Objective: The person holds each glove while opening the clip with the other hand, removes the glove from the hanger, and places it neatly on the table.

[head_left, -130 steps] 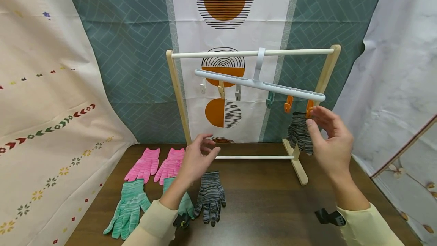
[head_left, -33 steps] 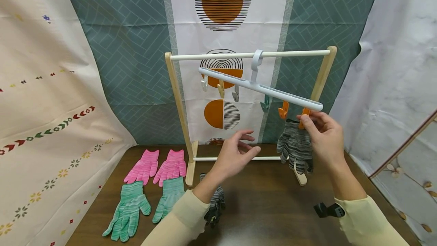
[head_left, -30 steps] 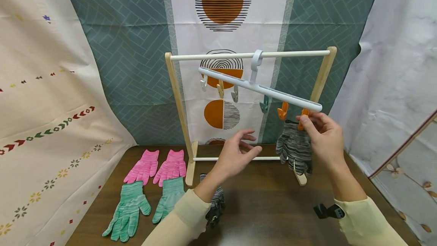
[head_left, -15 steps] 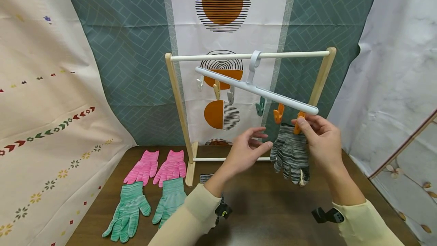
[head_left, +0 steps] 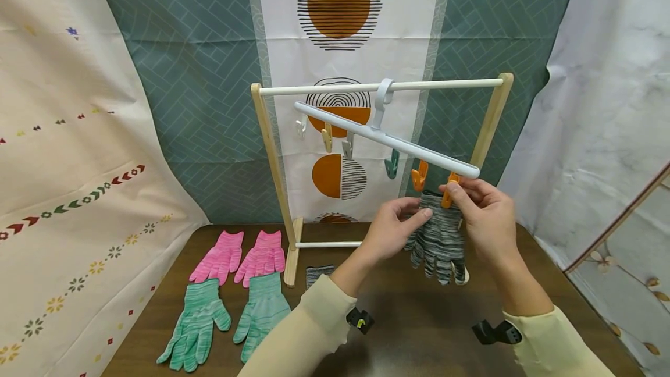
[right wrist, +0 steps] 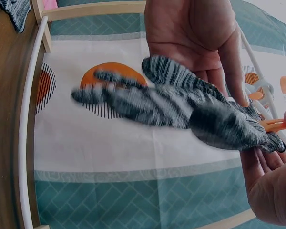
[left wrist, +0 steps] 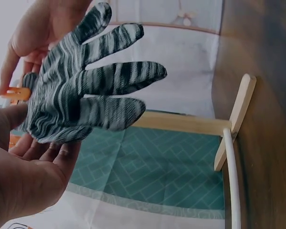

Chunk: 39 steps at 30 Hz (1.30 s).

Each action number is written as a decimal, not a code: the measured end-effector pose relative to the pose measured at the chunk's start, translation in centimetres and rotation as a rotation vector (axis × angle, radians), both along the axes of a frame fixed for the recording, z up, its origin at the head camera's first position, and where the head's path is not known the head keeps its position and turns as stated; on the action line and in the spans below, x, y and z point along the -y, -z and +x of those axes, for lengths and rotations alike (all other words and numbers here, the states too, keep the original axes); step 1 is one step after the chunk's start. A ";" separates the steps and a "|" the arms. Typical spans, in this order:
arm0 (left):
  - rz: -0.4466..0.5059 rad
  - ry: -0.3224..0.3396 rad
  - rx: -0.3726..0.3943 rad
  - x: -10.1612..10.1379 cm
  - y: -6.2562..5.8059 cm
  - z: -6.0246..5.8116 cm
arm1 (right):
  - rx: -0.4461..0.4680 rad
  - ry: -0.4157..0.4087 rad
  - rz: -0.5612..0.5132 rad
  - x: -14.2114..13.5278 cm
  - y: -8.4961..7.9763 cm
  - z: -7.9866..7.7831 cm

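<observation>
A black-and-grey striped knit glove (head_left: 439, 243) hangs fingers down from an orange clip (head_left: 448, 192) at the low right end of a pale hanger (head_left: 408, 146). My right hand (head_left: 491, 223) pinches that clip between thumb and fingers. At the cuff's left side my left hand (head_left: 391, 230) holds the glove, thumb in front and fingers behind. The left wrist view shows these left fingers (left wrist: 50, 152) under the glove's cuff end. Several other clips along the hanger bear nothing, among them a second orange clip (head_left: 419, 176) and a green clip (head_left: 391, 164).
The hanger hooks over the top rod (head_left: 324, 89) of a wooden rack and tilts down to the right. On the table (head_left: 408, 330) at left lie two pink gloves (head_left: 222, 255) and two green gloves (head_left: 201, 322). My left arm partly hides another striped glove (head_left: 318, 273).
My left hand has moved right and up to the hanging glove and now holds its cuff. My right hand has taken hold of the orange clip and drawn it left and down, tilting the hanger more.
</observation>
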<state>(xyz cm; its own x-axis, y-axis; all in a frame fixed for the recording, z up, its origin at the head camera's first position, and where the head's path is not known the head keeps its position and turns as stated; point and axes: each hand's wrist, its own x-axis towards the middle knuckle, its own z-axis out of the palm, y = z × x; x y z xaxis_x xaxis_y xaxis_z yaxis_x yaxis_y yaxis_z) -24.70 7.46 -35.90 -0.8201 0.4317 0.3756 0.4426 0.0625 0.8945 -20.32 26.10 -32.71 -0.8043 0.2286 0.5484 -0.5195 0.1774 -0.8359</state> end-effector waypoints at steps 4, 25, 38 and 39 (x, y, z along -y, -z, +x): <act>0.029 -0.003 0.035 -0.2 0.0 0.1 | 0.019 0.006 0.010 0.1 0.0 0.1; 0.034 -0.030 0.122 0.0 0.3 0.6 | 0.003 0.053 0.027 0.2 0.2 0.1; 0.039 -0.037 0.142 0.4 0.7 0.4 | -0.042 0.014 -0.034 0.0 0.3 -0.3; 0.037 -0.040 0.144 0.4 0.8 0.4 | -0.043 0.011 -0.041 0.0 0.3 -0.3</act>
